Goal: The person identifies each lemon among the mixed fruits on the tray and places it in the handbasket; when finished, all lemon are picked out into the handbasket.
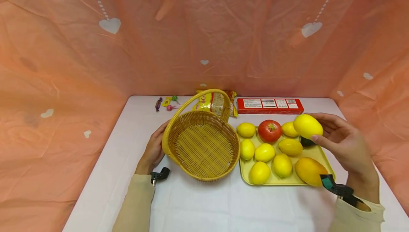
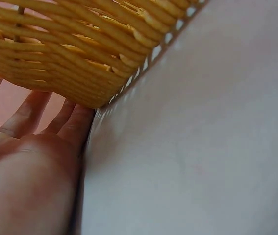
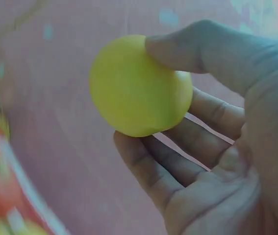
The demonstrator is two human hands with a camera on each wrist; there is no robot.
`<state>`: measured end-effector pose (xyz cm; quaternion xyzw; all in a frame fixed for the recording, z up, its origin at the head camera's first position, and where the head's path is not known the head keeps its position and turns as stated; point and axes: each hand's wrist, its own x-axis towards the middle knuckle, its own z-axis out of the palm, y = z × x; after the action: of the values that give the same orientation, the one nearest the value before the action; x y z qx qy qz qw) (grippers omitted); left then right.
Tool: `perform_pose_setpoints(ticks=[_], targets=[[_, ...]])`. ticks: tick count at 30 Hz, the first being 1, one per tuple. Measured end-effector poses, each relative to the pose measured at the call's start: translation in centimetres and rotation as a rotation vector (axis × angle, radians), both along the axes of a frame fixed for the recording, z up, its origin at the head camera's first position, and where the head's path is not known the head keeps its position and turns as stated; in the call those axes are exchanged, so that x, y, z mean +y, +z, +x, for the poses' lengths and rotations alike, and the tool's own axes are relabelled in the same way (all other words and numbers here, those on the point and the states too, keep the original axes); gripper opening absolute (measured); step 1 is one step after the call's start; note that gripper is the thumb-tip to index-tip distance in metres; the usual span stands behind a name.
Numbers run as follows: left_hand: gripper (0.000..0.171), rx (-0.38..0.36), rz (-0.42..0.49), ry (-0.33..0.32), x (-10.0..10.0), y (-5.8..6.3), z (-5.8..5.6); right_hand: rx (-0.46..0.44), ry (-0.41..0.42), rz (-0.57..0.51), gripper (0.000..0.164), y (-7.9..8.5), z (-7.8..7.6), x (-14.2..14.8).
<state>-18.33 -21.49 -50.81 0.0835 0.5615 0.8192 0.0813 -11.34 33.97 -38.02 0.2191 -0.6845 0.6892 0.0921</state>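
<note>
My right hand point(image 1: 343, 143) pinches a lemon point(image 1: 308, 126) between thumb and fingers, raised over the tray's back right corner. In the right wrist view the thumb lies on top of the lemon point(image 3: 139, 85) with the fingers beneath. A woven wicker basket point(image 1: 204, 150) with a tall arched handle stands left of the tray, its bare woven floor showing. My left hand point(image 1: 154, 148) touches the basket's left side. Its fairly straight fingers reach along the outer wall in the left wrist view, the tips hidden behind the basket point(image 2: 75, 58).
Several lemons point(image 1: 264, 153), a red tomato point(image 1: 270, 131), a mango-like fruit point(image 1: 310, 171) and a dark fruit point(image 1: 307, 142) lie on a yellow tray point(image 1: 274, 183). Behind stand a red box point(image 1: 270, 106) and a snack bag point(image 1: 212, 102); wrapped candies point(image 1: 158, 104) lie back left.
</note>
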Motion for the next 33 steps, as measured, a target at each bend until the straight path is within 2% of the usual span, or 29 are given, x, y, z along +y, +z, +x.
perform_pose_setpoints(ticks=[3, 6, 13, 18, 25, 33], targets=[[0.051, -0.003, -0.004, 0.0, -0.1, 0.1, 0.0, 0.006, 0.051, -0.011, 0.059, 0.9, -1.1, -3.6], [0.051, -0.005, -0.003, 0.003, -0.1, 0.3, 0.1, -0.016, 0.115, -0.006, 0.058, 1.0, -2.2, -7.3], [0.054, 0.012, 0.002, -0.022, 0.4, 0.7, 0.5, -0.085, 0.268, -0.036, 0.056, -1.3, -3.7, -14.5], [0.053, 0.015, -0.004, -0.014, 0.3, 0.4, 0.3, -0.138, 0.351, 0.012, 0.055, -2.6, -3.7, -18.7], [0.051, 0.029, -0.002, -0.014, 0.0, -0.1, 0.1, -0.236, 0.4, 0.165, 0.053, -4.1, -3.2, -23.3], [0.051, 0.034, -0.012, -0.015, -0.2, -0.3, 0.0, -0.222, 0.412, 0.323, 0.051, -5.4, -2.6, -26.1]])
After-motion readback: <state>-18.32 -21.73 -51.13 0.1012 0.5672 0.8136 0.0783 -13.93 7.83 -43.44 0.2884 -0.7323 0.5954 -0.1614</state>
